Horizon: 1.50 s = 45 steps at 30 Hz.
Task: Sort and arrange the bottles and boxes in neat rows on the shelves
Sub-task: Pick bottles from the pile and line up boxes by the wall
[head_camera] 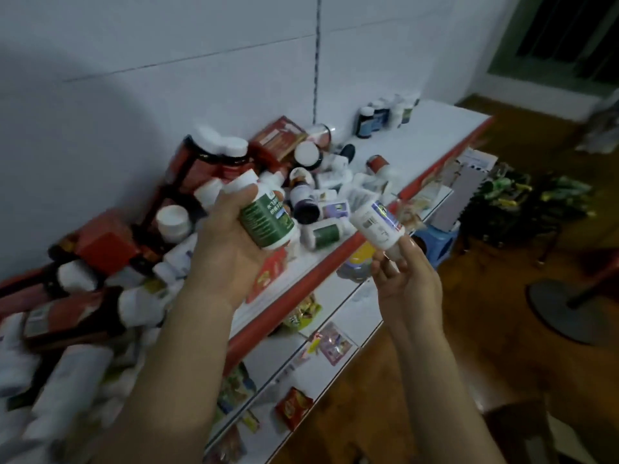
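Far left of the top shelf (422, 145): a disordered heap of red boxes (104, 242) and white-capped bottles, lying on their sides and stacked on one another against the tiled wall (167, 45); detail here is blurred. Moving right, my left hand (227, 236) is raised over the heap, its fingers (234, 199) curled round a green-labelled bottle (268, 219) that is tilted with its white cap towards the wall. A second white cap shows just behind that hand; I cannot tell whether I hold that bottle or it rests in the heap. Past the hand, loose bottles (321, 202) lie scattered on their sides across the middle of the shelf, some touching, none in a row. Further right, my right hand (408, 283) is held out over the red front edge of the shelf, its fingers (385, 272) pinching the lower end of a white bottle (376, 222) with a blue-edged label, tilted up and to the left, clear of the shelf. At the far end of the top shelf a short line of upright bottles (385, 115) stands against the wall, well apart from the scatter. Below the red edge, lower shelves (355, 316) carry snack packets (294, 406). A blue stool (435, 239) stands on the wooden floor (469, 363) beside the unit
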Tool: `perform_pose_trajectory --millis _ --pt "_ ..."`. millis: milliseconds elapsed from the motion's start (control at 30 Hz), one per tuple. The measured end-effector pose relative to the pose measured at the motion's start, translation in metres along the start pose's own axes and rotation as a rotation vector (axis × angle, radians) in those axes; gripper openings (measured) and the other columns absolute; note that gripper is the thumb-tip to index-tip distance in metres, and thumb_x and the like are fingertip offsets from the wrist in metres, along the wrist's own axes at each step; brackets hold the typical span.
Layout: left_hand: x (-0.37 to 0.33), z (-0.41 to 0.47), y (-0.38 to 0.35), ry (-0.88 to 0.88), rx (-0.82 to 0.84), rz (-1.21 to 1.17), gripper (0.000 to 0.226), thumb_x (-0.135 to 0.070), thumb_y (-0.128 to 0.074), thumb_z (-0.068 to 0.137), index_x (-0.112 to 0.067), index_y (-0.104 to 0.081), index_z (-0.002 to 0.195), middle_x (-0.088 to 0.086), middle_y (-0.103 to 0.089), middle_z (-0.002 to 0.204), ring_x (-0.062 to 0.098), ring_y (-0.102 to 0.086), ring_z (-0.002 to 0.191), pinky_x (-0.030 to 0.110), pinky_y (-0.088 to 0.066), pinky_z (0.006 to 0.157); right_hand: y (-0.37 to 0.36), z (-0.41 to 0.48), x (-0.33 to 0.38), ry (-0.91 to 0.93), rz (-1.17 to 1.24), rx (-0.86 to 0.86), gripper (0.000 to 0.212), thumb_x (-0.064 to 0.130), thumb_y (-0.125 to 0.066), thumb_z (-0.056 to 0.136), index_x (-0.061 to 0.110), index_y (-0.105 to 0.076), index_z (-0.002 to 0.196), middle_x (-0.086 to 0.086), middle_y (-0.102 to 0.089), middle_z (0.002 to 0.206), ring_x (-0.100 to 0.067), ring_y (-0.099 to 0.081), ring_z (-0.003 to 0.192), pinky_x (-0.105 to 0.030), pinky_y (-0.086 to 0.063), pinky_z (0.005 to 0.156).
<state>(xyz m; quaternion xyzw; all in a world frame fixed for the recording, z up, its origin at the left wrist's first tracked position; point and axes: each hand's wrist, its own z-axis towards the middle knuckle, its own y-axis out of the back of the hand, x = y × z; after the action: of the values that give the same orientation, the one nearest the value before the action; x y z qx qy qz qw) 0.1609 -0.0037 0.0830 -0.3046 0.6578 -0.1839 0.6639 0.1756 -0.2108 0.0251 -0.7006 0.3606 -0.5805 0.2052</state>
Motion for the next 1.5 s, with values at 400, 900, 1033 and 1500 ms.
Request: perform_pose_trajectory --millis 400,900,1033,1500 --pt "0.127 0.164 -0.144 0.09 0.014 0.033 0.031 -0.03 -0.059 0.093 -0.014 -0.057 0.12 0.006 -0.067 0.097 0.02 -0.065 0.091 0.034 -0.059 0.072 0.063 0.188 0.139 0.021 -0.01 -0.106 0.032 0.015 -0.062 0.098 0.002 -0.059 0.127 -0.007 -0.076 0.083 -0.017 -0.065 0.066 -0.023 -0.055 0.059" --pt "0.196 0.407 -0.238 -0.054 -0.171 0.355 0.028 -0.025 -0.056 0.103 -0.023 -0.059 0.13 -0.007 -0.066 0.115 0.009 -0.064 0.102 0.035 -0.059 0.083 0.058 0.466 0.216 0.154 -0.385 0.033 0.012 0.013 -0.062 0.099 0.014 -0.067 0.11 -0.006 -0.071 0.092 -0.015 -0.06 0.071 -0.024 -0.052 0.064" --pt "0.217 0.447 -0.234 -0.156 -0.324 0.61 0.031 -0.023 -0.064 0.098 -0.021 -0.063 0.129 -0.011 -0.068 0.115 -0.003 -0.061 0.095 0.009 -0.045 0.068 0.047 0.553 0.213 0.138 -0.577 0.125 0.022 0.017 -0.067 0.098 0.023 -0.068 0.119 -0.007 -0.071 0.103 -0.015 -0.063 0.08 -0.027 -0.054 0.071" --pt "0.308 0.573 -0.253 -0.17 -0.58 1.146 0.035 -0.024 -0.073 0.092 -0.033 -0.06 0.123 -0.013 -0.062 0.123 0.006 -0.058 0.11 0.029 -0.046 0.094 -0.027 0.778 0.218 0.51 -1.304 0.997 0.034 0.014 -0.067 0.097 0.027 -0.058 0.126 0.01 -0.063 0.119 -0.01 -0.057 0.102 -0.035 -0.054 0.083"
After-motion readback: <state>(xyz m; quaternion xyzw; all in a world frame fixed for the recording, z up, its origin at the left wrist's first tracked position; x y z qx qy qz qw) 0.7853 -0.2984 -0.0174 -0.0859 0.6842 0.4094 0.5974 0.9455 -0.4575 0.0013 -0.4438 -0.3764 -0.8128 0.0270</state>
